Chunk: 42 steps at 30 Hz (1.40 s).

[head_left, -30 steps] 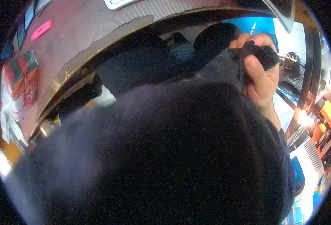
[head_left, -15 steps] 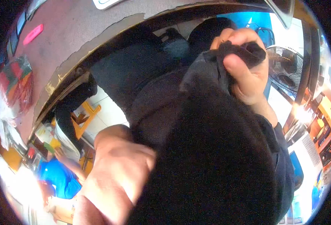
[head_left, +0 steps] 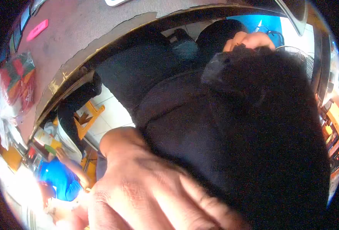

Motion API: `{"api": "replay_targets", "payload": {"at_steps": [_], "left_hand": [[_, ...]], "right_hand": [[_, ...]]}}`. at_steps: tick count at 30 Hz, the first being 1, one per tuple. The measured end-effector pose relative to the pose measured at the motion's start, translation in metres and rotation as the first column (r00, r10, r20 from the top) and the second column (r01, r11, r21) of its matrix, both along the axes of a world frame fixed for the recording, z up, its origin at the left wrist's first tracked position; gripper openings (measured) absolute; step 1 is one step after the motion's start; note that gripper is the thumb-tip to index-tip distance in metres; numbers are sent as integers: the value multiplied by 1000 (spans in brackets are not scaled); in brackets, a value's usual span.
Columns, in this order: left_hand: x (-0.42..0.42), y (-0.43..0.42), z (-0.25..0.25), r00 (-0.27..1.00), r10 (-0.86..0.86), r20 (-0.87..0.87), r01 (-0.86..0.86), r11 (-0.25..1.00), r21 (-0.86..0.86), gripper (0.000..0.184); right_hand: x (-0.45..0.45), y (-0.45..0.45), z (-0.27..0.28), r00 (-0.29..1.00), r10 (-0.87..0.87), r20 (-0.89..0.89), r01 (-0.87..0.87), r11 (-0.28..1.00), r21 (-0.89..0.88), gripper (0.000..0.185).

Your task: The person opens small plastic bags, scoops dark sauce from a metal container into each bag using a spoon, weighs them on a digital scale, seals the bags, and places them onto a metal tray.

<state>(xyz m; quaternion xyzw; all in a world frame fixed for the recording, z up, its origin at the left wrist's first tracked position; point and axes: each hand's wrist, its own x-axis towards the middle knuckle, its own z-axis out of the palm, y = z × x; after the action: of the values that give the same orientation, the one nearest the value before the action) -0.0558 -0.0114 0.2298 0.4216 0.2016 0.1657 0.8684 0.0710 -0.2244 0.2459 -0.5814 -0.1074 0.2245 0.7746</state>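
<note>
A large piece of black cloth (head_left: 261, 134), perhaps a garment, fills the middle and right, close to the camera. At the upper right, my right hand (head_left: 250, 40) is closed on a bunched edge of it; the cloth hides the thumb and palm. My left hand (head_left: 146, 188) is at the lower middle, back toward the camera, its fingers stretched out along the near side of the cloth. Its fingertips are blurred and partly cut off by the frame's lower edge. Dark clothing on my lap (head_left: 138, 73) lies behind the cloth.
A table (head_left: 89, 34) with a chipped edge curves across the top left. On it are a pink object (head_left: 37, 30) and a plastic-wrapped bundle of coloured fabric (head_left: 18, 82). A person in blue (head_left: 62, 178), a yellow stool (head_left: 92, 118) and a fan (head_left: 300, 57) are beyond.
The black cloth has spread up and right, covering much of my right hand. My left hand has moved right and toward the camera, its fingers now showing.
</note>
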Motion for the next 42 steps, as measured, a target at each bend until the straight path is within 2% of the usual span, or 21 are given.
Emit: {"api": "replay_targets", "payload": {"at_steps": [3, 10, 12, 13, 15, 17, 20, 22, 23, 25, 29, 32, 33, 35, 37, 39, 40, 41, 42], "left_hand": [[-3, -5, 1, 1000, 7, -25, -7, 1000, 2, 29], [-5, -20, 2, 997, -7, -75, 9, 1000, 19, 26], [-1, -18, 3, 997, -16, -74, 19, 999, 40, 26], [0, -17, 4, 997, -17, -77, 21, 998, 55, 25], [0, -11, 7, 997, -11, -82, 19, 996, 89, 24], [4, -9, 7, 997, -4, -80, 14, 993, 117, 24], [3, -18, 6, 995, -6, -97, 18, 992, 122, 23], [1, -21, 3, 993, -7, -115, 22, 991, 131, 22], [-2, -21, 3, 992, -3, -127, 20, 990, 138, 22], [-5, -20, 4, 990, 16, -137, 6, 987, 159, 21], [-10, -29, 7, 989, 49, -142, -22, 983, 184, 20], [-18, -33, 12, 985, 90, -148, -58, 976, 210, 19], [-19, -35, 15, 985, 100, -144, -68, 975, 212, 18], [-18, -21, 15, 985, 120, -122, -91, 971, 221, 18], [-15, -5, 19, 986, 146, -84, -121, 961, 250, 17], [-12, 8, 29, 984, 171, -42, -151, 944, 293, 17], [-12, 17, 34, 984, 179, -23, -163, 936, 311, 17], [-14, 5, 42, 985, 175, -6, -163, 927, 337, 16], [-14, 9, 49, 984, 177, 18, -172, 920, 351, 16]], "right_hand": [[2, 3, -3, 998, 31, 49, -30, 999, -13, 27], [4, 3, -9, 999, 22, 37, -22, 1000, 2, 26], [11, 4, -23, 954, 121, 272, -139, 989, 47, 23], [8, 5, -19, 954, 115, 276, -136, 989, 57, 23], [0, 8, -6, 999, 41, -23, -40, 997, 65, 26], [2, 6, -3, 996, 51, 72, -48, 998, -49, 26], [0, 1, -6, 1000, -4, -11, 4, 999, 40, 26], [5, 0, -11, 996, 80, 28, -84, 977, 196, 27], [3, -3, -17, 996, 82, 22, -84, 976, 199, 27], [5, 0, -19, 984, 104, 145, -130, 974, 187, 27], [0, -6, -13, 986, 103, 132, -128, 971, 201, 27], [-4, -11, -5, 998, 63, 7, -64, 984, 169, 26], [-4, -14, -4, 997, 71, 16, -73, 983, 166, 26], [0, -8, -9, 986, 55, 160, -57, 998, 4, 25], [-6, 5, -4, 986, -17, 164, 26, 998, -53, 23], [-4, 7, -8, 965, -88, 246, 128, 980, -154, 23], [0, 6, -15, 971, -130, 201, 176, 956, -233, 21], [3, -14, -24, 966, -143, 215, 187, 961, -204, 21], [12, -17, -34, 918, -102, 382, 263, 880, -396, 22]]}}
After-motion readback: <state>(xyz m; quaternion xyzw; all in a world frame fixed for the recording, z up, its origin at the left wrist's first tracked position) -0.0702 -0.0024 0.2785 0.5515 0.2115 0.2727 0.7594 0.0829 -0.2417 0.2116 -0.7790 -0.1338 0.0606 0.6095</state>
